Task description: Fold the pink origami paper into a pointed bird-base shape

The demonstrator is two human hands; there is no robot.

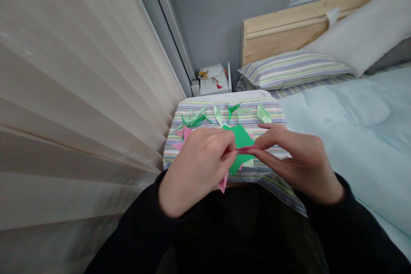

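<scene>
Between my two hands is a folded piece of pink origami paper [246,149]. My left hand [202,160] is closed on its left end, and a pink point sticks out below that hand. The thumb and index finger of my right hand [293,154] pinch the other end. Under the pink paper lies a green square sheet [240,135] on a striped cloth [276,109]. Several folded green paper cranes [195,117] lie along the far side of the cloth, with a pale green folded piece [263,114] at the right. Pink folded paper [180,135] sits beside my left hand, partly hidden by it.
A pleated curtain [96,94] hangs close on the left. To the right is a bed with a light blue quilt [353,120], a striped pillow [295,68] and a wooden headboard [272,36]. Behind the cloth stands a small white stand [210,87] with small ornaments.
</scene>
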